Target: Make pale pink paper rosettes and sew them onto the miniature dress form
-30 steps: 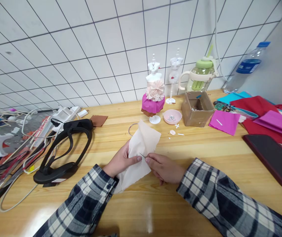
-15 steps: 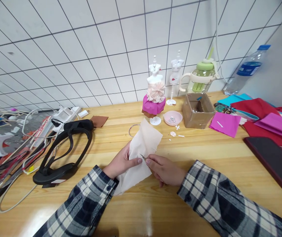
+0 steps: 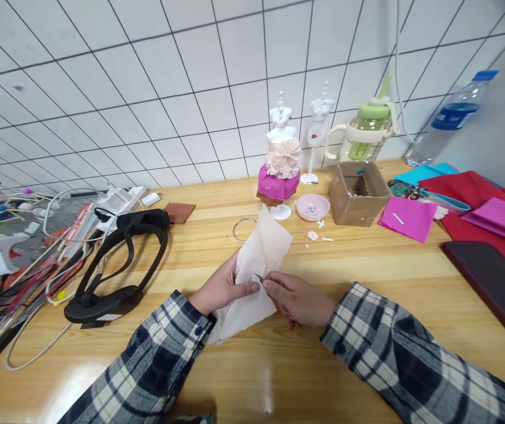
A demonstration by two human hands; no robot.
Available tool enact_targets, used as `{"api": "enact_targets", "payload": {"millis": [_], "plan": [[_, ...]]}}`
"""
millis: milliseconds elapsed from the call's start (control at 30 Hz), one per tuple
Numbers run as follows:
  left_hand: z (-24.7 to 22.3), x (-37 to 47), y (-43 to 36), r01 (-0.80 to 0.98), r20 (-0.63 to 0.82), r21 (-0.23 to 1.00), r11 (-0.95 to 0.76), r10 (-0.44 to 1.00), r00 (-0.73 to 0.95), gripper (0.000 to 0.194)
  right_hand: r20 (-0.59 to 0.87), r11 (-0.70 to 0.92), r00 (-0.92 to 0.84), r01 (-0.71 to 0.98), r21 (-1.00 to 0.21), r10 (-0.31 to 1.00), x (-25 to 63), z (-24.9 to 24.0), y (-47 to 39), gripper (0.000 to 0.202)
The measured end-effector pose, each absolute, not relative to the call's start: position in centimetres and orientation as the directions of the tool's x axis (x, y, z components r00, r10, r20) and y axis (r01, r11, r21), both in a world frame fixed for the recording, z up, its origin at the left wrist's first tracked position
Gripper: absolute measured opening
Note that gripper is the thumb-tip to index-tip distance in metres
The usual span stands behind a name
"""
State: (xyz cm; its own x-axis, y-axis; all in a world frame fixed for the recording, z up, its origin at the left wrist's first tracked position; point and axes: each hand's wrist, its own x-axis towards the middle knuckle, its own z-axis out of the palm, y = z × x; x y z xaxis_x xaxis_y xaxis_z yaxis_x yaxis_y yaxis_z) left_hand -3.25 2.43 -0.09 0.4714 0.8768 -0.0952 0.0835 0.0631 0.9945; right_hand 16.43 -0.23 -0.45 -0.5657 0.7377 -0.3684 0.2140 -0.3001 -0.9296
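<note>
My left hand (image 3: 228, 288) is closed on a pale cream sheet of cloth (image 3: 263, 247), its thumb lying over the front and its other fingers behind. The sheet is creased and tilted above the table. In my right hand (image 3: 296, 297), thumb and fingers pinch a small metal tool with a pointed tip (image 3: 257, 277). That tip rests at the sheet's face, close by my left thumb; the rest of the tool is hidden in my fingers, so its kind is unclear. Behind the sheet a thin ring (image 3: 233, 229) lies on the table.
A dress form (image 3: 281, 153) in a pink and magenta outfit stands ahead, a bare form (image 3: 320, 121) beside it. Near them are a pink dish (image 3: 313, 207), cardboard box (image 3: 359, 197) and jug (image 3: 369, 132). A black headset (image 3: 119, 268) sits left; a phone (image 3: 493, 288) and cloths (image 3: 409, 219) lie right.
The whole view has shifted slightly. Both hands keep their hold, and the tool's tip stays at nearly the same spot on the sheet.
</note>
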Motion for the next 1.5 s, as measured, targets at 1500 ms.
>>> {"api": "enact_targets", "payload": {"millis": [1500], "plan": [[0.8, -4.4, 3.0, 0.173, -0.307, 0.951, 0.255, 0.824, 0.476, 0.027, -0.374, -0.336, -0.636, 0.186, -0.923, 0.675, 16.9, -0.3, 0.1, 0.035]]}}
